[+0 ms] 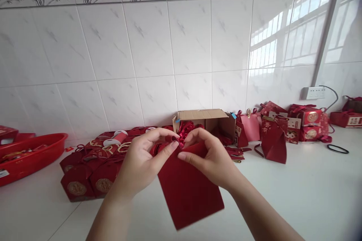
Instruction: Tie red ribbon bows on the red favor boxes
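A dark red gift box [190, 188] hangs between my two hands, its plain flat side facing me and tilted a little. My left hand [149, 156] pinches a dark red ribbon [177, 141] at the top of the box, thumb against the fingers. On the other side, my right hand [207, 154] grips the box's upper edge, with the thumb on the front and the fingers curled behind. The far side of the box is hidden.
Finished-looking red boxes [77, 182] stand grouped at left, beside a red plastic basin [36, 162]. Behind my hands is a cardboard box [203, 115] with red ribbons. Red gift bags [274, 139] and a black loop [338, 149] lie at right, near a wall socket [313, 93].
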A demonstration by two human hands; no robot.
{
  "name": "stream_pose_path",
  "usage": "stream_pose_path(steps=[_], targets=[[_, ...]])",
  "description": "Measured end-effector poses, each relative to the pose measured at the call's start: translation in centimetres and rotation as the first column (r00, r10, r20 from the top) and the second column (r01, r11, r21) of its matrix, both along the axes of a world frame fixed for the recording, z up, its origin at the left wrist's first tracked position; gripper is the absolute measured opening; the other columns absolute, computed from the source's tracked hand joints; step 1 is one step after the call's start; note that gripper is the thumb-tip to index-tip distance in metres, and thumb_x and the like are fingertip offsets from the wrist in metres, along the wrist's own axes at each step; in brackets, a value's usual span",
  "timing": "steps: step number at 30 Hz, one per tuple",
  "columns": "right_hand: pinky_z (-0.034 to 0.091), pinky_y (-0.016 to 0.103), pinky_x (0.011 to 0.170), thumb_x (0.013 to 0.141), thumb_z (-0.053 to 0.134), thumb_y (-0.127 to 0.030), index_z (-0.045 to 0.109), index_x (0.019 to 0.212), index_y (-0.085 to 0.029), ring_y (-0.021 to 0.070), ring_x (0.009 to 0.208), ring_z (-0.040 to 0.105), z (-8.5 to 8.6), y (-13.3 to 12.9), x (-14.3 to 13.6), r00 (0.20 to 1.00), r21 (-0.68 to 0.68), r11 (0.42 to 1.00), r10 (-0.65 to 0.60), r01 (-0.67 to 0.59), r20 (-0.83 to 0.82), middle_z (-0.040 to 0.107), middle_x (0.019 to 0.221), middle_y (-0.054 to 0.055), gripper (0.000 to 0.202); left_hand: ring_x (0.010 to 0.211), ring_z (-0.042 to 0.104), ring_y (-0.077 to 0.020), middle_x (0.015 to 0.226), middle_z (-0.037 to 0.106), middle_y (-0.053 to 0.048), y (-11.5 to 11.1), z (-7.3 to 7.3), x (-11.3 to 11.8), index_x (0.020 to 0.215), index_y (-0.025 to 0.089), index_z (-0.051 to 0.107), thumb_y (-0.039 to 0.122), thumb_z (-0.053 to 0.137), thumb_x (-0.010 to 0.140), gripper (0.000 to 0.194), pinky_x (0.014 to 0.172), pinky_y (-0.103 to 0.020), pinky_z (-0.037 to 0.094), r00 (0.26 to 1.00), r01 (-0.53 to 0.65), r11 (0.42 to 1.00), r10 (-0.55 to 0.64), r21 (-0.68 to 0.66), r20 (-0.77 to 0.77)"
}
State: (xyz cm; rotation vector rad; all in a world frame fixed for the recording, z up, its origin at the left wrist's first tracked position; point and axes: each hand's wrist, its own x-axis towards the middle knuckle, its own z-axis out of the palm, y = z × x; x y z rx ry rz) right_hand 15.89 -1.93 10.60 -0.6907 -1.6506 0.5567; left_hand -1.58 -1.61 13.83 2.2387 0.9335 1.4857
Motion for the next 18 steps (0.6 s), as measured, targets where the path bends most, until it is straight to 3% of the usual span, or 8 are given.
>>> stream_pose_path(steps=[3,6,8,10,12,15,17,18], targets=[[0.05,0.032,0.082,0.076,0.07,-0.024,0.062,0.096,-0.021,0.0185,0.094,0.062,-0.1,-0.3,-0.3,0.993,-0.037,0.996,0.083,-0.081,0.082,0.068,0.098,0.003,0.022,0.098,0.064,-0.0227,0.099,0.07,-0.004,0.1,-0.4,0.2,0.095,0.024,0.066,0.03,0.064,0.081,0.015,0.082,-0.032,0.053,0.991,-0.065,0.996,0.071,0.053,-0.117],[0.052,0.03,0.074,0.076,0.069,-0.024,0.066,0.094,-0.02,0.019,0.087,0.065,-0.1,0.4,0.2,0.983,-0.105,0.992,0.087,-0.071,0.161,0.07,0.094,0.003,0.019,0.099,0.062,-0.022,0.101,0.069,-0.003,0.1,-0.5,0.3,0.108,0.027,0.061,0.031,0.064,0.081,0.027,0.088,-0.034,0.049,0.977,-0.143,0.988,0.152,0.063,-0.151],[0.051,0.027,0.06,0.074,0.068,-0.023,0.07,0.08,-0.019,0.0175,0.07,0.065,-0.2,1.7,1.8,0.971,-0.148,0.989,0.008,0.028,0.239,0.07,0.077,0.001,0.007,0.104,0.061,-0.0223,0.102,0.067,-0.003,0.0,-0.3,0.3,0.112,0.026,0.056,0.033,0.064,0.081,0.033,0.093,-0.036,0.046,0.978,-0.19,0.98,0.194,0.054,-0.076],[0.044,0.024,0.047,0.068,0.071,-0.023,0.067,0.059,-0.018,0.016,0.054,0.06,-0.6,3.5,4.6,0.935,-0.165,0.954,-0.195,0.252,0.297,0.065,0.057,0.0,0.011,0.105,0.06,-0.0228,0.102,0.066,-0.004,-0.2,0.0,0.3,0.112,0.025,0.054,0.034,0.064,0.08,0.035,0.095,-0.038,0.045,0.975,-0.219,0.975,0.217,0.039,0.039],[0.04,0.024,0.043,0.057,0.077,-0.022,0.065,0.05,-0.017,0.0163,0.049,0.057,-1.0,5.2,8.2,0.856,-0.198,0.839,-0.462,0.507,0.232,0.062,0.05,0.001,0.016,0.102,0.061,-0.0227,0.101,0.065,-0.004,-0.5,0.4,0.3,0.113,0.025,0.05,0.034,0.067,0.078,0.04,0.095,-0.039,0.044,0.964,-0.224,0.975,0.22,0.01,0.149],[0.042,0.027,0.043,0.063,0.074,-0.027,0.072,0.068,-0.016,0.0193,0.054,0.061,-1.4,6.3,12.9,0.709,-0.227,0.681,-0.702,0.697,0.072,0.067,0.061,0.006,0.013,0.096,0.062,-0.0208,0.096,0.066,-0.002,-1.0,0.9,0.2,0.116,0.026,0.046,0.028,0.07,0.076,0.047,0.093,-0.038,0.044,0.944,-0.192,0.981,0.191,-0.023,0.267],[0.049,0.03,0.051,0.069,0.072,-0.032,0.073,0.089,-0.015,0.0214,0.068,0.065,-1.0,5.9,14.2,0.544,-0.228,0.597,-0.799,0.769,-0.257,0.071,0.078,0.009,0.026,0.093,0.062,-0.0194,0.093,0.066,-0.001,-1.3,1.1,0.2,0.117,0.026,0.046,0.024,0.069,0.076,0.047,0.091,-0.037,0.044,0.934,-0.17,0.985,0.168,-0.022,0.316],[0.053,0.031,0.057,0.07,0.072,-0.033,0.071,0.097,-0.016,0.0217,0.075,0.066,-0.6,5.4,14.3,0.459,-0.215,0.591,-0.767,0.777,-0.449,0.071,0.086,0.01,0.031,0.092,0.062,-0.0191,0.093,0.065,-0.001,-1.3,1.2,0.2,0.117,0.026,0.046,0.023,0.069,0.076,0.047,0.091,-0.037,0.045,0.929,-0.164,0.986,0.16,-0.015,0.335]])
